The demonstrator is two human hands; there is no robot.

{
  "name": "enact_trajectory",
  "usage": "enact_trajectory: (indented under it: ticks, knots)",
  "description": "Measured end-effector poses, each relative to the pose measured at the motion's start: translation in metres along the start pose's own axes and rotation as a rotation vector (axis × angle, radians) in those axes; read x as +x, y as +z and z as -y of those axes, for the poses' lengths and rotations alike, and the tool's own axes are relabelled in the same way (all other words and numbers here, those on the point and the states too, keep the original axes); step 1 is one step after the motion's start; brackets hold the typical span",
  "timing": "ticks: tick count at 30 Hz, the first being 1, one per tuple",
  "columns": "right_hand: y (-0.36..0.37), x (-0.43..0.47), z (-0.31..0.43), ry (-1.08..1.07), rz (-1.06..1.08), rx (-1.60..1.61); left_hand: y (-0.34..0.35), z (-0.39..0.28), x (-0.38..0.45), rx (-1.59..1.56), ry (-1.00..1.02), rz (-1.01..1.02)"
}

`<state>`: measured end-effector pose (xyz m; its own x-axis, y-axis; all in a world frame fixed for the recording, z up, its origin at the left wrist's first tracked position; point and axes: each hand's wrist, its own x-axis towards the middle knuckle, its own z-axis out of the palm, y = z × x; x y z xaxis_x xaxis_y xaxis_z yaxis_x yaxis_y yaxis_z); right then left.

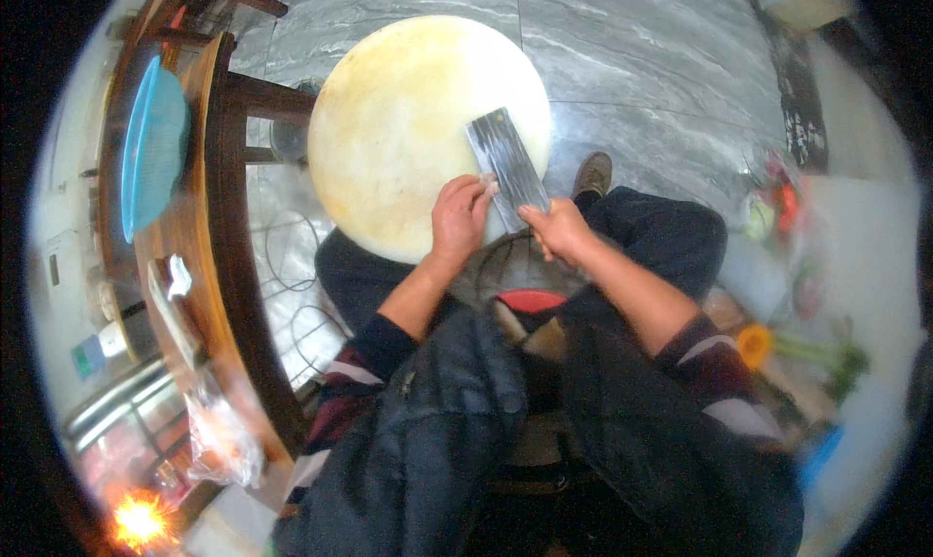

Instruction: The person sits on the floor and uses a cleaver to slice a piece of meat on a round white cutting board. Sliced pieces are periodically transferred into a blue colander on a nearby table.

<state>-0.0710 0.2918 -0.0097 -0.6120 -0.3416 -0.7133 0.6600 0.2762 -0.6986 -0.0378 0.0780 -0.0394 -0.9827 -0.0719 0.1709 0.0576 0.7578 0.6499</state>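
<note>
A round, pale yellow cutting board (408,119) with brownish stains lies before me, its near edge close to my knees. My right hand (560,230) grips a cleaver (504,160) whose wide rectangular blade is wet or streaked and points away from me over the board's right part. The cleaver's handle is hidden in the fist. Against the blade's left side, my left hand (459,218) pinches a small whitish, crumpled piece (488,184) between thumb and fingers. What the piece is made of cannot be told.
A wooden table (186,265) at the left bears a light-blue plastic basket (157,149), a crumpled white tissue (178,276) and a clear plastic bag (222,433). Blurred vegetables and bags (780,200) lie at the right. Grey marbled tiles (656,61) form the floor.
</note>
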Motion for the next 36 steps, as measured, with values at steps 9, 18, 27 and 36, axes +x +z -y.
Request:
enact_trajectory:
  ticks: [9,18,27,36]
  knots:
    - [0.006,0.02,0.012,-0.033,-0.052,-0.056,0.0,-0.001,-0.001,0.0,0.009,-0.033]
    - [-0.001,0.003,0.01,-0.017,0.005,-0.093,0.005,-0.001,-0.009,0.044,-0.039,-0.057]
    - [-0.002,0.01,0.017,0.003,-0.022,-0.095,0.008,0.0,-0.006,0.017,-0.035,-0.058]
    - [0.003,0.022,0.012,-0.06,-0.017,-0.063,0.006,-0.005,-0.011,0.024,0.021,-0.077]
